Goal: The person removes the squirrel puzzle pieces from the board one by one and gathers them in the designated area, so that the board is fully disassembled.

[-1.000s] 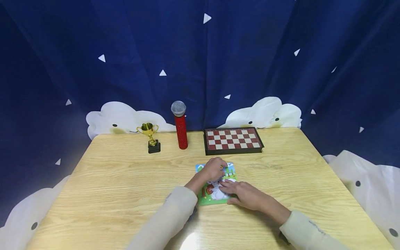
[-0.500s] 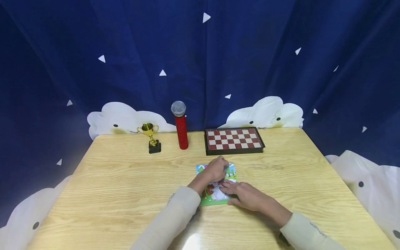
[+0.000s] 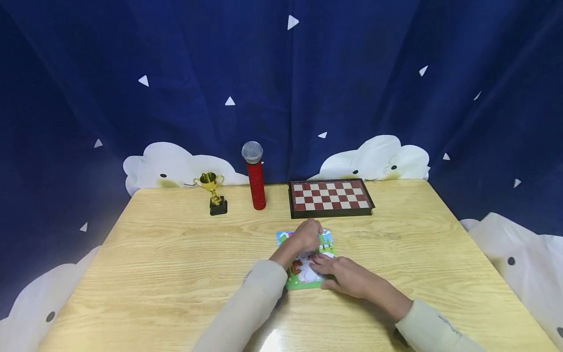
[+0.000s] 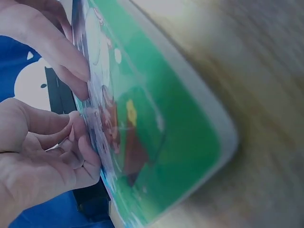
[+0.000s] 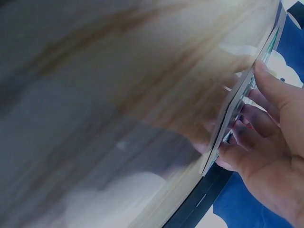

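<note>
A picture board point(image 3: 310, 276) with a white animal and a green border lies on the table. My left hand point(image 3: 304, 235) reaches over its upper part with fingers curled. In the left wrist view that hand's thumb and forefinger point(image 4: 71, 121) meet right above the board; I cannot tell whether something small is between them. My right hand point(image 3: 347, 275) rests on the lower right of the board, fingers spread over the picture. The thumb point(image 5: 262, 71) of that hand sits by the board's near edge in the right wrist view.
Behind the board lies a red-and-white checkered chessboard point(image 3: 332, 196) in a black frame. A red microphone point(image 3: 256, 186) with a silver head stands to its left. Farther left is a gold trophy cup point(image 3: 211, 183) on a black base. A blue curtain point(image 3: 198, 73) hangs behind the wooden table point(image 3: 176, 264).
My left hand and forearm have shifted slightly right and away across the picture board. The right hand stays nearly in place on it.
</note>
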Action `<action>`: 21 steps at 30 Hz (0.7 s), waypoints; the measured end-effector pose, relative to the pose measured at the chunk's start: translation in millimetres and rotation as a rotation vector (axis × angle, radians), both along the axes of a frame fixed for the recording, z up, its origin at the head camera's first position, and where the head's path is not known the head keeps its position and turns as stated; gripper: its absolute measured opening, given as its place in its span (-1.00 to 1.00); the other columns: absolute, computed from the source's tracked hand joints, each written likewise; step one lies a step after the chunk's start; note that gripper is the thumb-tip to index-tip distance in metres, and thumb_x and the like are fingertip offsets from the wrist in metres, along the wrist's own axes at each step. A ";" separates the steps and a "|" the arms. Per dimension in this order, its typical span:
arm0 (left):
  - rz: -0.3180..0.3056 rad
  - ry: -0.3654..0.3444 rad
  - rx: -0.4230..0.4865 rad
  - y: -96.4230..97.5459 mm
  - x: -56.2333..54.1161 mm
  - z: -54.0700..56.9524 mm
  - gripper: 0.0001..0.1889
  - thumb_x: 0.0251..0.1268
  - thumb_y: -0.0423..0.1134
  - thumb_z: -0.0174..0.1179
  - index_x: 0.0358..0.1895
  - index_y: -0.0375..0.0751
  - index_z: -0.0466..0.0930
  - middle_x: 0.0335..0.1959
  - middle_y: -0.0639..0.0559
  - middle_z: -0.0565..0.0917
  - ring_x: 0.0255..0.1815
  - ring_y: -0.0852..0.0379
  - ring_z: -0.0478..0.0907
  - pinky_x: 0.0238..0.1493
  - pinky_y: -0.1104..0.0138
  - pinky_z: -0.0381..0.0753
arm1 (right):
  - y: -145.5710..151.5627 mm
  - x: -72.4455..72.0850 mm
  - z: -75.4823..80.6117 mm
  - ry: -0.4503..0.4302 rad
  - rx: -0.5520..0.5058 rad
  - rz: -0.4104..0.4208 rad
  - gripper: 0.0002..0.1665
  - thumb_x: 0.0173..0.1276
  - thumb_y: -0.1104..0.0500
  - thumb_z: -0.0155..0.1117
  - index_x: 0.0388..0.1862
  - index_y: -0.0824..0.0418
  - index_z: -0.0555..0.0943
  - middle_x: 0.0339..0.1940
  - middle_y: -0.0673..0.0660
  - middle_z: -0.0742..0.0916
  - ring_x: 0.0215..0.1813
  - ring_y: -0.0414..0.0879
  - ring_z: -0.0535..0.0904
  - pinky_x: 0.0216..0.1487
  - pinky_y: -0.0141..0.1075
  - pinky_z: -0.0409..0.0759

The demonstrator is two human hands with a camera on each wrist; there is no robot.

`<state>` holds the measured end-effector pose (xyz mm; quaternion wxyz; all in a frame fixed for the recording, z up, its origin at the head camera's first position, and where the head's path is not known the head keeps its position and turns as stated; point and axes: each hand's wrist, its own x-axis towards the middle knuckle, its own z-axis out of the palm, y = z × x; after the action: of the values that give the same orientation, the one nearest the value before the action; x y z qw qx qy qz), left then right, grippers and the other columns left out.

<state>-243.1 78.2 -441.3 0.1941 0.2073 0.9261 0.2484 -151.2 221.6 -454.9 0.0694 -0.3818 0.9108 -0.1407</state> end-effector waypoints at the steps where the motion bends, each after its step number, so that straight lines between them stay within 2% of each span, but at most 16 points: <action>1: -0.003 0.003 -0.008 0.7 -0.4 0.3 -0.66 0.15 -0.49 0.11 0.02 -0.27 0.55 0.04 -0.05 0.48 0.06 0.07 0.44 0.20 0.29 0.45 | 0.3 0.0 0.1 0.002 -0.002 0.000 -0.38 0.25 0.06 0.29 0.26 0.28 0.46 0.33 0.27 0.47 0.35 0.15 0.39 0.26 0.00 0.42; 5: -0.009 0.000 -0.032 2.1 -1.5 0.5 -0.68 0.18 -0.44 0.13 0.04 -0.26 0.53 0.04 -0.05 0.47 0.01 0.09 0.45 0.16 0.31 0.47 | 0.8 0.0 -0.1 0.003 -0.002 0.003 -0.37 0.25 0.05 0.28 0.26 0.29 0.46 0.33 0.27 0.47 0.35 0.15 0.39 0.26 0.00 0.42; 11: 0.012 -0.002 0.011 -0.5 -1.2 -2.1 -0.64 0.16 -0.48 0.09 0.06 -0.21 0.48 0.05 -0.02 0.44 -0.02 0.12 0.43 0.11 0.33 0.48 | -0.1 0.4 -0.9 -0.005 -0.004 -0.011 -0.37 0.25 0.02 0.28 0.26 0.27 0.46 0.34 0.26 0.46 0.36 0.15 0.39 0.27 0.00 0.41; 14: 0.003 0.012 0.022 -2.5 -0.6 -1.8 -0.63 0.16 -0.49 0.08 0.06 -0.18 0.46 0.03 -0.01 0.44 -0.02 0.13 0.43 0.12 0.32 0.47 | -0.1 0.0 -0.5 -0.017 -0.006 -0.020 -0.36 0.25 0.02 0.28 0.26 0.27 0.46 0.35 0.24 0.45 0.37 0.13 0.38 0.29 -0.02 0.39; 17: -0.016 0.020 0.031 -4.6 -0.9 -0.1 -0.68 0.27 -0.43 0.03 0.10 -0.20 0.46 0.05 -0.02 0.47 0.03 0.11 0.45 0.16 0.30 0.47 | 0.2 -0.2 -0.3 -0.019 -0.009 -0.017 -0.37 0.26 0.02 0.27 0.26 0.27 0.46 0.35 0.24 0.45 0.37 0.13 0.37 0.29 -0.02 0.39; 21: -0.025 0.032 0.052 -6.6 -2.3 2.6 -0.72 0.41 -0.33 -0.03 0.10 -0.25 0.51 0.05 -0.06 0.50 0.04 0.08 0.49 0.12 0.30 0.50 | 0.3 0.5 -1.1 -0.007 -0.029 -0.006 -0.39 0.26 0.05 0.27 0.25 0.29 0.47 0.34 0.25 0.47 0.35 0.15 0.40 0.26 0.00 0.41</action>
<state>-245.4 71.6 -438.6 0.1770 0.2278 0.9197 0.2663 -150.7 221.8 -455.9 0.0666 -0.3797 0.9095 -0.1554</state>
